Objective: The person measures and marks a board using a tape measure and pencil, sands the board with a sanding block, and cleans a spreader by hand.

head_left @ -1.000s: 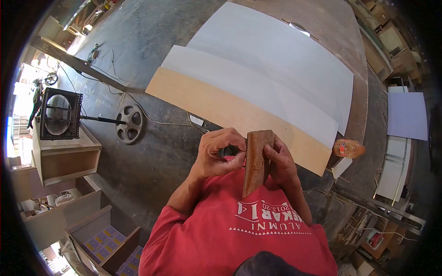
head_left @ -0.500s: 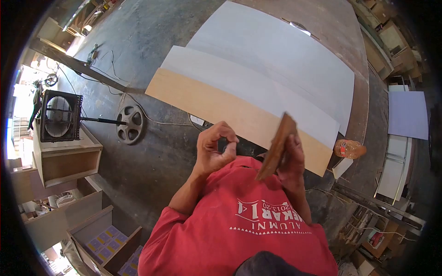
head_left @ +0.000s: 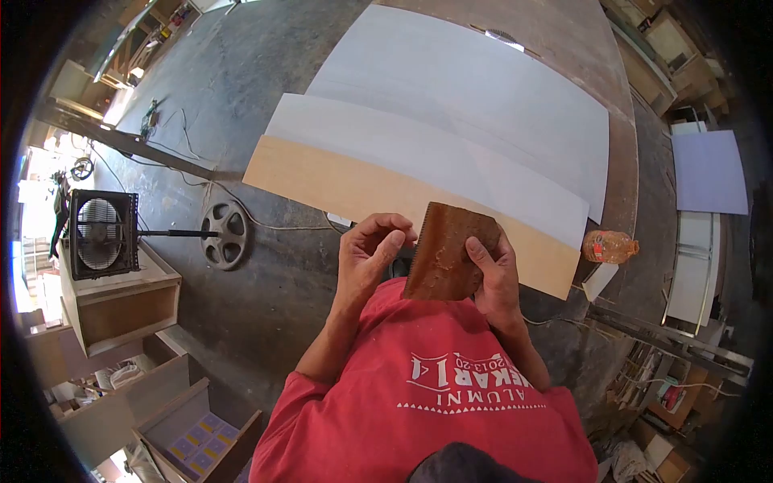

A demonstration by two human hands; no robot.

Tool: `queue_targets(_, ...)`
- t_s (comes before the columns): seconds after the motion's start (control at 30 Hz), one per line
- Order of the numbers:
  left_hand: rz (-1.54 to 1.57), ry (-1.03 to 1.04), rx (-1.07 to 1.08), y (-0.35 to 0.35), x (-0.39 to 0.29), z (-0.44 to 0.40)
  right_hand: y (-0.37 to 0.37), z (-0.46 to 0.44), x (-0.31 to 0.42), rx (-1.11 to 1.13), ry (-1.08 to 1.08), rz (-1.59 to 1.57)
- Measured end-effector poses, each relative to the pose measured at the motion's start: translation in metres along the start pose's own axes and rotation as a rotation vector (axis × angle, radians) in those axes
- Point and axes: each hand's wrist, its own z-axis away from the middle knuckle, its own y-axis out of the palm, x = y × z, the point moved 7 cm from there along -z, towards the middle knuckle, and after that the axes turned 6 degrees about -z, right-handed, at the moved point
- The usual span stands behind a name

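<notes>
My right hand (head_left: 498, 278) holds a brown, flat notched spreader (head_left: 447, 253) upright by its right side, thumb on the near face. Small teeth run along its left edge, and its face has glossy, uneven smears. My left hand (head_left: 366, 253) hovers just left of that toothed edge, fingers half curled and thumb apart from them, with nothing visible in it. Beyond both hands lie overlapping white sheets (head_left: 467, 97), with a tan wooden strip (head_left: 338, 171) along their near side.
A plastic bottle (head_left: 609, 247) lies at the right corner of the sheets. To the left are a black fan (head_left: 101, 235), its round spoked base (head_left: 225, 235) and a cable on the floor. Open wooden boxes (head_left: 197, 435) sit at lower left.
The spreader has turned from edge-on to show its broad face and moved left, closer to my left hand. My left hand's thumb and finger ring has loosened.
</notes>
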Motion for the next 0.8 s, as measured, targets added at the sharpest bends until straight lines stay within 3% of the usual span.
queue_targets(0.23, -0.184, -0.195, 0.089, 0.005, 0.019, 0.003, -0.006, 0.002, 0.009, -0.026, -0.08, 0.137)
queue_targets(0.5, -0.614, -0.328, 0.269, 0.017, 0.024, 0.003, -0.042, 0.0, 0.022, -0.227, -0.216, -0.07)
queue_targets(0.7, -0.561, -0.294, 0.455, 0.038, 0.05, 0.003, -0.075, 0.008, 0.048, -0.289, -0.309, -0.327)
queue_targets(0.8, -0.392, -0.336, 0.48, 0.058, 0.07, -0.003, -0.079, 0.021, 0.056, -0.116, -0.128, -0.445)
